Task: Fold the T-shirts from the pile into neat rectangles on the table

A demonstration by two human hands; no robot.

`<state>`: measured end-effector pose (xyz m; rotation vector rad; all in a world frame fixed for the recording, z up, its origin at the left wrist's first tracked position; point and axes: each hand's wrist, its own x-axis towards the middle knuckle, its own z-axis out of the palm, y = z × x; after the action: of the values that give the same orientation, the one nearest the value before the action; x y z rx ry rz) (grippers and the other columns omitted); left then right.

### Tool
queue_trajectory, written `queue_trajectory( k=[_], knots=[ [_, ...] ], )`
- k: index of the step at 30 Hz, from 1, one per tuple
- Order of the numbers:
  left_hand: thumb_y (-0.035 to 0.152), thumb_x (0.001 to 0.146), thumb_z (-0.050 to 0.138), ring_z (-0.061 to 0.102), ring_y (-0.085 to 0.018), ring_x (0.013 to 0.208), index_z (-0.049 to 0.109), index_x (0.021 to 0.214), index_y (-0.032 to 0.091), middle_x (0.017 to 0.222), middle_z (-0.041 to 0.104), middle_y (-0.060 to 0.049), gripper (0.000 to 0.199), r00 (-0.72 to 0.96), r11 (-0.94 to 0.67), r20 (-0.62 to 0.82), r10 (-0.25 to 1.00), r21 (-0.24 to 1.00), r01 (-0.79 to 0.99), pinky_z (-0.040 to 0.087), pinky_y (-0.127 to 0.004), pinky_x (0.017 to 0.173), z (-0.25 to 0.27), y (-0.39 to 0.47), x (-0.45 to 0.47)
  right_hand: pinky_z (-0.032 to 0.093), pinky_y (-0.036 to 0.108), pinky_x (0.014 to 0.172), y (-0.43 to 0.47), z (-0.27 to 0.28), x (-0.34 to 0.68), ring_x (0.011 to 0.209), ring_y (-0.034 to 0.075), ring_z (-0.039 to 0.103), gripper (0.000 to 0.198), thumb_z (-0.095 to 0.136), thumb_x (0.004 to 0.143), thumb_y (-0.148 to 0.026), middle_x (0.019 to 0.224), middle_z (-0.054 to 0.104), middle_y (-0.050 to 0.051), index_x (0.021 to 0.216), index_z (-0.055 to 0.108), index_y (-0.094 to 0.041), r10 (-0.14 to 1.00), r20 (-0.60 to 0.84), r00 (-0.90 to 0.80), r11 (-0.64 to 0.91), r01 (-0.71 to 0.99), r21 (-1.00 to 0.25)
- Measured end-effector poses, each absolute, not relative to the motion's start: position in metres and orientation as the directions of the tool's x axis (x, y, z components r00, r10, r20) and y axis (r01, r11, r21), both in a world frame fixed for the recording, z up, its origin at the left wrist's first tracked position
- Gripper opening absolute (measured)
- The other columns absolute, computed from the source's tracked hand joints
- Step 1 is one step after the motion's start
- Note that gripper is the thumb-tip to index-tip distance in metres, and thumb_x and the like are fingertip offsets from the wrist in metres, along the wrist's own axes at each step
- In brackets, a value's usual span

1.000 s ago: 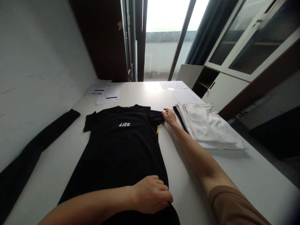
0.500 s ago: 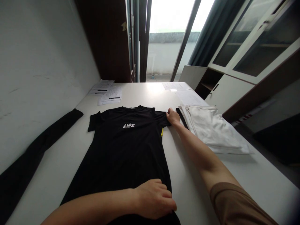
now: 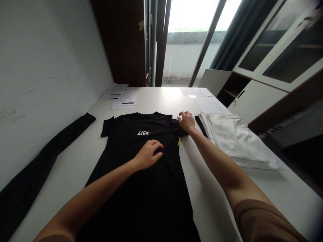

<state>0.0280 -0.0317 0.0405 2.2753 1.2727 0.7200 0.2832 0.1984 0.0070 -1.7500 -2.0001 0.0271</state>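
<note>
A black T-shirt (image 3: 141,201) lies spread on the white table, its collar toward the far end. White lettering (image 3: 143,133) shows on its chest, and a bit of yellow (image 3: 179,141) peeks out below the right-hand sleeve. Over the shirt's chest is my left hand (image 3: 149,154), fingers apart and holding nothing; whether it touches the cloth I cannot tell. My right hand (image 3: 186,121) is at the right-hand sleeve, fingers loosely bent and parted, with no cloth visibly gripped.
White folded cloth (image 3: 227,137) is stacked on the right, with a black strip (image 3: 201,126) at its edge. Papers (image 3: 123,99) lie at the far left, more papers (image 3: 199,95) at the far right. Another black garment (image 3: 55,144) runs along the wall side.
My left hand has let go of the shirt's near right edge and moved up over the chest. My right hand's fingers have loosened from the sleeve. The view has shifted slightly.
</note>
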Motion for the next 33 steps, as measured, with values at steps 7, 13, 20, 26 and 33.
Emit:
queue_trajectory(
  k=[7,13,20,26,33],
  knots=[
    [0.034,0.098,0.05,0.041,-0.03,0.14,0.06,0.134,0.015,0.148,0.051,-0.015,0.042,-0.047,-0.009,0.15,0.988,0.35,0.937,0.029,-0.046,0.12,0.004,0.097,-0.064,0.037,0.042,0.113,0.179,-0.02,0.204,0.132,0.027,0.051,0.044,0.048,0.098,-0.043,0.138,0.06,0.01,0.137,0.059,-0.024,0.96,0.203,-0.193,0.273,0.804,-0.528],
    [0.056,0.102,0.03,0.012,-0.038,0.155,0.033,0.159,0.021,0.17,0.018,-0.012,0.068,-0.278,0.285,-0.062,0.959,0.199,0.938,0.009,-0.071,0.118,-0.012,0.126,-0.132,0.016,0.056,0.121,0.178,-0.046,0.236,0.153,0.036,0.021,0.074,0.045,0.096,-0.066,0.163,0.033,0.017,0.155,0.043,-0.021,0.982,0.114,-0.149,0.177,0.935,-0.306],
    [0.061,0.102,0.031,0.014,-0.041,0.153,0.031,0.16,0.022,0.17,0.016,-0.012,0.07,-0.304,0.31,-0.06,0.951,0.168,0.936,0.007,-0.075,0.115,-0.015,0.144,-0.173,0.014,0.06,0.12,0.177,-0.046,0.295,0.153,0.037,0.02,0.072,0.035,0.099,-0.066,0.165,0.028,0.017,0.156,0.042,-0.021,0.996,0.093,0.005,0.017,0.972,-0.235],
    [0.05,0.108,0.034,0.022,-0.037,0.15,0.032,0.157,0.012,0.167,0.025,-0.014,0.062,-0.245,0.251,-0.053,0.968,0.177,0.952,0.01,-0.069,0.117,-0.01,0.132,-0.214,0.014,0.058,0.121,0.163,-0.046,0.319,0.154,0.035,0.018,0.069,0.034,0.101,-0.062,0.166,0.028,0.016,0.156,0.042,-0.022,0.996,0.09,0.005,0.016,0.974,-0.227],
    [0.04,0.1,0.056,0.042,-0.041,0.137,0.061,0.134,0.005,0.144,0.056,-0.02,0.049,-0.31,0.275,0.194,0.931,0.187,0.943,0.026,-0.064,0.113,-0.013,0.112,-0.235,0.018,0.055,0.119,0.156,-0.041,0.318,0.15,0.035,0.027,0.063,0.041,0.101,-0.056,0.161,0.036,0.017,0.151,0.048,-0.019,0.987,0.158,0.006,0.029,0.976,-0.214]
  ],
)
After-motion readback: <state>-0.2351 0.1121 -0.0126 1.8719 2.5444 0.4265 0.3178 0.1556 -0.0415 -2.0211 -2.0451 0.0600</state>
